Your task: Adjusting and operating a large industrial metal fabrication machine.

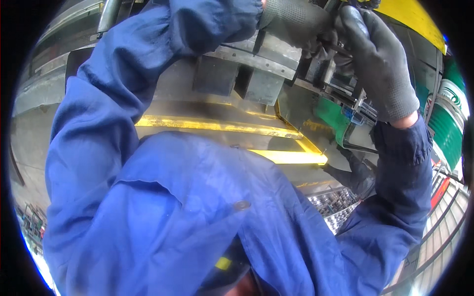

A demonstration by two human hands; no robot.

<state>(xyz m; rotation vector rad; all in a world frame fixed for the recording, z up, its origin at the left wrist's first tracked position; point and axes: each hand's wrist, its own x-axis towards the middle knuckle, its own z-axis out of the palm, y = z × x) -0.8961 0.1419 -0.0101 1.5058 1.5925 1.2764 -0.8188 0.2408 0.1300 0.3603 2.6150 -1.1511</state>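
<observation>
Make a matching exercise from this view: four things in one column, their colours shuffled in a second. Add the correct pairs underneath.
Column one
1. Right hand
2. Work jacket
3. Frame bars
4. Drum-shaped container

Column two
A. Yellow, with scuffed patches
B. Green, with some white, near the right edge of the picture
C. Gloved in grey
D. Blue

Right pairs
1-C
2-D
3-A
4-B
</observation>
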